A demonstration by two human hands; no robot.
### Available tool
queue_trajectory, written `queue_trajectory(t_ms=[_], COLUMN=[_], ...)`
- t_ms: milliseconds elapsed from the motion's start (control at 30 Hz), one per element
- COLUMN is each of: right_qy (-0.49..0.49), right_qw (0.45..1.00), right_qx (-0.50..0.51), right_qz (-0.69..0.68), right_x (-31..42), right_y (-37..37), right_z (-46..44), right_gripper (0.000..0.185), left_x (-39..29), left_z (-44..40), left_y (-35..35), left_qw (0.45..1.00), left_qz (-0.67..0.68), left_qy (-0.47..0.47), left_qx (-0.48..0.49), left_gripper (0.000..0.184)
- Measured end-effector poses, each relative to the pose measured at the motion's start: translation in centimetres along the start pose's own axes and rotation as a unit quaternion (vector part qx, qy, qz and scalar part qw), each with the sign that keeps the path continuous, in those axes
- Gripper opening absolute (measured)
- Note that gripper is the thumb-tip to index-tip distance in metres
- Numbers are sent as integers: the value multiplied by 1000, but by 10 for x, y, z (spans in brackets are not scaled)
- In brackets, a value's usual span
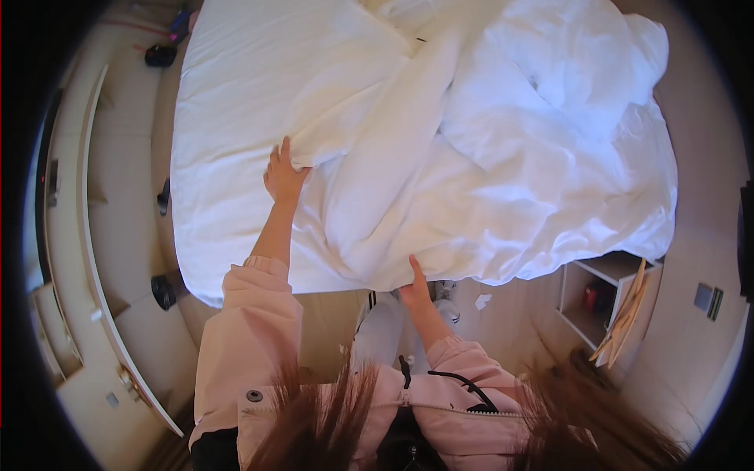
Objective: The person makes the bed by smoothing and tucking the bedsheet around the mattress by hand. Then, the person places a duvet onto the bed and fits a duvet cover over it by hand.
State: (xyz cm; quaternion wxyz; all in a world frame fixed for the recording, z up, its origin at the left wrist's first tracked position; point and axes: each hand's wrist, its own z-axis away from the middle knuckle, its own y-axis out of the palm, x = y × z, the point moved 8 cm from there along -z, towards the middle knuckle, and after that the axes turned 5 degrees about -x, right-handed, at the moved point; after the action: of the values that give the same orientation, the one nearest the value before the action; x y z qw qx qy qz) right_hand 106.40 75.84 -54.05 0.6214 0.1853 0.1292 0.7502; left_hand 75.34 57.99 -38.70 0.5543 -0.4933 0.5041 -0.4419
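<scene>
Two hands, one rumpled quilt

Quilt (397,161) bunched across the bed (216,133), heaped highest to the far right. Left hand (284,174) lies on the white cloth, back up, fingers stretched, thumb apart. Right hand (416,293) at the near edge: thumb on top, fingers hidden; cannot tell whether it grips. My reckoning: a tug from that edge alone could twist the folds tighter, the bulk lying beyond both hands. Slack cloth might also slide to the floor (326,326).

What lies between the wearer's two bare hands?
In the head view, rumpled white fabric bedding fills the stretch between the bare left hand and bare right hand; nothing else shows there.
</scene>
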Motion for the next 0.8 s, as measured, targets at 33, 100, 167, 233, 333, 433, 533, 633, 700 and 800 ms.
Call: queue_trajectory(t_ms=[33,100,167,233,333,433,533,633,700,800], right_qy=[-8,-44,-33,-20,-10,-6,-12,-1,3,10], right_qw=[1000,999,998,998,997,998,999,1000,999,996], right_qx=[0,1,-11,-26,-18,-35,-35,-4,-43,-72], right_qz=[-11,-31,-44,-52,-70,-44,-25,-29,27,57], right_x=[-2,2,5,6,6,6,3,2,3,6], right_y=[-2,0,8,9,8,8,0,1,-7,-12], right_z=[-6,-17,-17,-17,-22,-16,-17,-20,-16,-15], right_gripper=[43,45,44,43,40,39,38,38,40,41], left_x=[2,28,55,89,139,203,231,309,259,209], left_z=[-10,-24,-35,-36,-28,-8,44,59,74,102], left_y=[3,44,62,76,78,84,63,129,91,83], left_qw=[1000,945,953,938,911,906,855,906,929,918], left_qz=[2,251,279,308,365,376,461,369,288,233], left_qy=[14,-136,-117,-148,-178,-172,-226,-196,-226,-318], left_qx=[0,158,-2,-56,-76,-85,-71,-62,-46,-47], left_gripper=[68,58,55,59,58,57,59,60,58,54])
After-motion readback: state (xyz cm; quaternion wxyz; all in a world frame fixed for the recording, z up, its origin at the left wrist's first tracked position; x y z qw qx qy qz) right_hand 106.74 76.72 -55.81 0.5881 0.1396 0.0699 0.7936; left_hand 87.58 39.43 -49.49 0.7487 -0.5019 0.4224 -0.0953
